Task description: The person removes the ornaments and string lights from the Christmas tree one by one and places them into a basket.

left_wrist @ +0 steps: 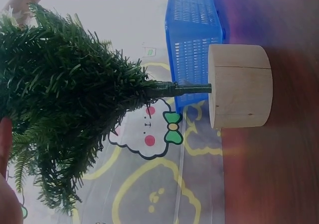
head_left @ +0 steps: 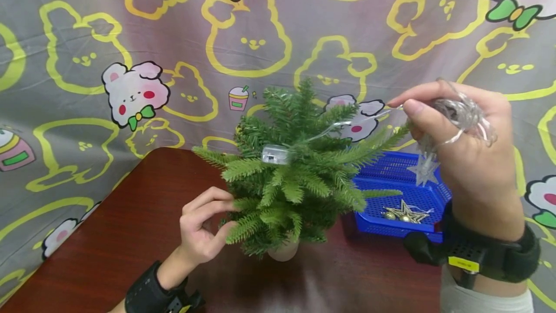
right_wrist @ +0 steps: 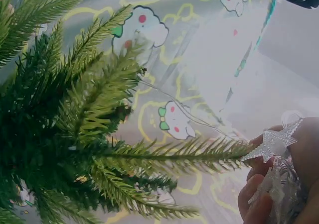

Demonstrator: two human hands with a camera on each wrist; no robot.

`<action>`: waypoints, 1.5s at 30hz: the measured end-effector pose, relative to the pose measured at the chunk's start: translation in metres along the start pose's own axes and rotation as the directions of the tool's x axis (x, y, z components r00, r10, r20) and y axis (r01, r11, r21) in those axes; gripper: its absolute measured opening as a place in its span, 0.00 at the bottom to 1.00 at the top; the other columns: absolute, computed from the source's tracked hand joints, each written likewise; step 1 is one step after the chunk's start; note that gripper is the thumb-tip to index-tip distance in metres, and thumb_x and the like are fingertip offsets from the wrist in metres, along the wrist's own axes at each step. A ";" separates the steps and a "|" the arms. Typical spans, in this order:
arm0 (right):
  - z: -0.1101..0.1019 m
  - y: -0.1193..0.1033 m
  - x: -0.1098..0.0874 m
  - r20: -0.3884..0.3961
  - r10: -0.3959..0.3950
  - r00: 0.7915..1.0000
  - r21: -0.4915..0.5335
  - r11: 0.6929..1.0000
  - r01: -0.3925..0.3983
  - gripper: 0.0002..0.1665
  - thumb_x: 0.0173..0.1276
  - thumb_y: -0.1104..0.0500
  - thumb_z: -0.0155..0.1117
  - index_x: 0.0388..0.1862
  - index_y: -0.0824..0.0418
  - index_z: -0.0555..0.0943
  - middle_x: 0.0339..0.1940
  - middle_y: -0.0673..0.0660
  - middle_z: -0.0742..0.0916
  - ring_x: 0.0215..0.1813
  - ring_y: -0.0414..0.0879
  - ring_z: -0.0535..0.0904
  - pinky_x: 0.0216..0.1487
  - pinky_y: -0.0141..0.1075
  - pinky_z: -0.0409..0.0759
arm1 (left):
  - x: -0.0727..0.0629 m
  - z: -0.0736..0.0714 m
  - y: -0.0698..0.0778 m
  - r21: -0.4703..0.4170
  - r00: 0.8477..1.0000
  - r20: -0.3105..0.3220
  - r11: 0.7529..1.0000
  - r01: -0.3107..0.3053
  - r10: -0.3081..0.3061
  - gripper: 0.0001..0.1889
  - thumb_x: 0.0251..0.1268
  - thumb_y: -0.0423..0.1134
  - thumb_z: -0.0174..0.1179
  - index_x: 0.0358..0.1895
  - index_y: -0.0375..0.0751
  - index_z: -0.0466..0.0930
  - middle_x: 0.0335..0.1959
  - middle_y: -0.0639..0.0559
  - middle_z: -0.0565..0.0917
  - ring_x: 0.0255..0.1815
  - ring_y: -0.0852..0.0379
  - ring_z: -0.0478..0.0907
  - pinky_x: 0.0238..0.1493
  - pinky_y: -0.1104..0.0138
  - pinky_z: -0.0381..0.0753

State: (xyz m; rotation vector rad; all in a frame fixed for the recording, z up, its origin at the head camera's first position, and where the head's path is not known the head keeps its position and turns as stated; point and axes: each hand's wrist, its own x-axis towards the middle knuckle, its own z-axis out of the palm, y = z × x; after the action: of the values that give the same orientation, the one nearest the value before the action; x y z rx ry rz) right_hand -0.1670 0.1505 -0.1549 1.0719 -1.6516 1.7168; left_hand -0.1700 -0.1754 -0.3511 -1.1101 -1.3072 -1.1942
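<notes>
A small artificial Christmas tree (head_left: 299,177) stands on a round wooden base (left_wrist: 241,86). At its left side, my left hand (head_left: 206,223) holds the branches, fingertips among the needles and thumb on a lower sprig. My right hand (head_left: 471,139), raised right of the tree, grips a bundle of clear string lights (head_left: 462,115) and pinches the wire between thumb and index finger. From there the wire runs left to a clear battery box (head_left: 275,154) lying against the upper branches. Clear star lights (right_wrist: 275,143) dangle from the right hand.
Behind the tree to the right sits a blue plastic basket (head_left: 378,226) holding gold star ornaments (head_left: 406,210) and small gold balls. Everything rests on a dark red wooden table (head_left: 143,216). A cartoon-printed curtain (head_left: 173,37) hangs close behind.
</notes>
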 end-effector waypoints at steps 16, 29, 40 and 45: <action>0.007 -0.019 0.000 -0.027 -0.136 0.990 -0.607 0.790 0.092 0.14 0.44 0.73 0.80 0.22 0.74 0.80 0.17 0.46 0.79 0.21 0.36 0.70 0.24 0.26 0.67 | 0.011 0.013 0.012 -0.057 0.998 0.015 0.996 -0.062 0.063 0.15 0.64 0.39 0.66 0.27 0.27 0.81 0.26 0.41 0.78 0.22 0.57 0.72 0.21 0.74 0.71; 0.007 -0.016 -0.004 0.037 -0.163 0.986 -0.655 0.741 0.147 0.09 0.60 0.67 0.71 0.40 0.62 0.90 0.31 0.60 0.91 0.25 0.39 0.80 0.27 0.23 0.67 | 0.010 0.020 0.016 -0.048 0.997 0.040 0.997 -0.066 0.068 0.15 0.64 0.41 0.66 0.27 0.30 0.82 0.25 0.42 0.79 0.23 0.56 0.74 0.25 0.70 0.73; 0.025 -0.019 0.000 0.261 -0.104 0.960 -0.671 0.695 0.258 0.13 0.72 0.63 0.59 0.49 0.53 0.88 0.26 0.50 0.86 0.24 0.33 0.73 0.28 0.23 0.69 | 0.013 0.022 0.019 -0.031 0.995 0.056 0.996 -0.084 0.086 0.16 0.64 0.42 0.66 0.26 0.31 0.82 0.25 0.43 0.79 0.22 0.56 0.75 0.25 0.70 0.74; 0.029 -0.017 0.003 0.357 -0.123 0.926 -0.671 0.655 0.346 0.15 0.64 0.59 0.70 0.50 0.48 0.87 0.30 0.45 0.87 0.23 0.32 0.67 0.28 0.24 0.64 | 0.013 0.022 0.019 -0.028 0.995 0.059 0.996 -0.084 0.086 0.16 0.64 0.42 0.66 0.27 0.31 0.82 0.25 0.43 0.79 0.23 0.56 0.75 0.25 0.70 0.74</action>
State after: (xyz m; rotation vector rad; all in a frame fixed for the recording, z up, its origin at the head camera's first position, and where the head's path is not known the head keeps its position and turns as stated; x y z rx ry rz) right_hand -0.1494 0.1241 -0.1441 1.0742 -1.9936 0.6094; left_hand -0.1540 -0.1518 -0.3367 -1.2168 -1.2804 -1.1254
